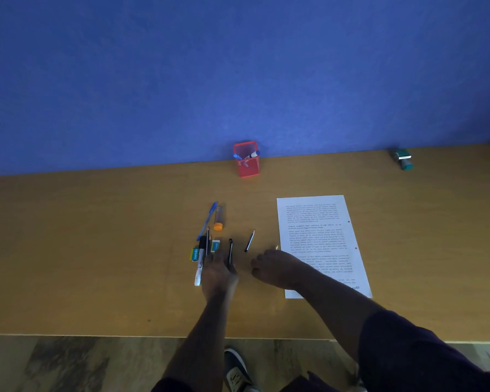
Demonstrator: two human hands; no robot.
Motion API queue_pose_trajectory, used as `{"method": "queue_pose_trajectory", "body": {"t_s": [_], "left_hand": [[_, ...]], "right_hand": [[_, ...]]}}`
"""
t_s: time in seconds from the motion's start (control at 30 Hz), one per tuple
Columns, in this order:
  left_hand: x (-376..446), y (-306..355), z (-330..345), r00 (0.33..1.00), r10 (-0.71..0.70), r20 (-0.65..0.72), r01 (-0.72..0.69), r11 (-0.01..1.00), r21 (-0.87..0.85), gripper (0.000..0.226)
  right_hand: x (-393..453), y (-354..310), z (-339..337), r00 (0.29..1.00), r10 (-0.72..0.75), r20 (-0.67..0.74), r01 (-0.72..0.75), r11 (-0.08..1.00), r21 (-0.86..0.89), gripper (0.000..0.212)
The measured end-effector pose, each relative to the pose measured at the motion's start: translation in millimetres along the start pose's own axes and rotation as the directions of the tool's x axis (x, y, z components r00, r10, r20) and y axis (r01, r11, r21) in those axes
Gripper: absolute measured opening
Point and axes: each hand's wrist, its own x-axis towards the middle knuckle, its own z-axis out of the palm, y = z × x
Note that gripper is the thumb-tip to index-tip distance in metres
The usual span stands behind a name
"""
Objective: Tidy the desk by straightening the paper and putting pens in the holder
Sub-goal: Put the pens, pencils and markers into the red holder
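Observation:
A red mesh holder [246, 166] stands at the back of the desk against the blue wall, with a blue pen and a marker in it. A printed paper [317, 222] lies to the right, slightly askew. Loose items lie left of it: a blue pen [207, 220], a white marker [199, 264], thin pencils [208, 240] and a short dark pen [249, 241]. My left hand [218, 275] lies over the near end of this cluster and pinches a black pen [230, 250]. My right hand [272, 267] is curled at the paper's left edge, with a pale pencil tip [276, 247] sticking out of it.
An orange-capped tube [218, 219] and two small erasers [194, 254] [215, 246] lie among the pens. A green object [403, 159] sits at the back right. The wooden desk [96, 250] ends at its front edge near me, with floor and a shoe below.

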Motion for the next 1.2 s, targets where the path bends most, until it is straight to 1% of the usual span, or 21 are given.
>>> {"method": "queue_pose_trajectory", "body": {"t_s": [0.07,0.1,0.13,0.2,0.27,0.37,0.43,0.5,0.6,0.7,0.73,0.77,0.83,0.87,0.9,0.93,1.0,1.07,1.2], "left_hand": [[2,7,1,0.993,0.107,-0.042,-0.104,0.992,0.068,0.037],[4,11,1,0.985,0.168,-0.050,-0.163,0.983,0.079,0.037],[6,16,2,0.975,0.219,-0.039,-0.215,0.973,0.082,0.031],[12,26,4,0.961,0.276,0.028,-0.278,0.953,0.119,0.017],[17,36,6,0.959,0.270,0.084,-0.280,0.949,0.142,0.015],[22,48,9,0.967,0.218,0.133,-0.235,0.963,0.132,0.019],[24,53,12,0.967,0.192,0.165,-0.221,0.959,0.179,0.023],[25,56,15,0.970,0.165,0.177,-0.203,0.954,0.223,0.025],[27,59,18,0.976,0.131,0.175,-0.169,0.961,0.218,0.025],[30,60,18,0.977,0.111,0.181,-0.150,0.964,0.221,0.025],[31,60,18,0.977,0.111,0.180,-0.150,0.963,0.224,0.025],[32,60,18,0.978,0.112,0.176,-0.151,0.963,0.225,0.025],[35,60,17,0.979,0.118,0.164,-0.150,0.968,0.201,0.025],[37,60,17,0.981,0.120,0.153,-0.145,0.975,0.169,0.025],[39,60,17,0.983,0.123,0.139,-0.142,0.981,0.132,0.024],[43,61,16,0.984,0.131,0.123,-0.143,0.985,0.097,0.023],[51,64,13,0.985,0.148,0.083,-0.151,0.988,0.029,0.020],[64,69,7,0.988,0.152,0.024,-0.151,0.988,-0.030,0.019],[98,86,-11,0.981,0.154,-0.118,-0.168,0.978,-0.122,0.014]], "right_hand": [[1,2,1,0.996,0.050,-0.072,-0.050,0.999,0.005,0.016],[2,4,2,0.991,0.074,-0.113,-0.074,0.997,0.013,0.016],[3,5,2,0.985,0.097,-0.146,-0.095,0.995,0.021,0.016],[2,8,3,0.971,0.134,-0.198,-0.130,0.991,0.037,0.015],[1,12,4,0.957,0.159,-0.243,-0.154,0.987,0.040,0.014],[-2,15,5,0.936,0.172,-0.308,-0.157,0.985,0.075,0.016],[-6,16,5,0.925,0.164,-0.343,-0.148,0.986,0.072,0.020],[-11,16,6,0.926,0.161,-0.341,-0.151,0.987,0.054,0.030],[-18,16,8,0.927,0.169,-0.334,-0.158,0.986,0.062,0.047],[-20,18,9,0.921,0.192,-0.338,-0.159,0.980,0.123,0.059],[-19,19,8,0.926,0.201,-0.321,-0.160,0.976,0.149,0.059],[-18,21,8,0.927,0.206,-0.315,-0.158,0.973,0.169,0.053],[-15,25,9,0.935,0.248,-0.256,-0.199,0.959,0.203,0.031],[-13,28,9,0.930,0.284,-0.235,-0.233,0.947,0.222,0.033],[-11,31,11,0.921,0.301,-0.247,-0.250,0.943,0.220,0.039],[-9,35,10,0.913,0.322,-0.249,-0.274,0.939,0.208,0.039],[-4,44,5,0.901,0.357,-0.244,-0.310,0.927,0.211,0.028],[2,59,-2,0.872,0.388,-0.297,-0.333,0.917,0.220,0.021],[16,93,-22,0.784,0.521,-0.338,-0.459,0.852,0.251,0.020]]}}
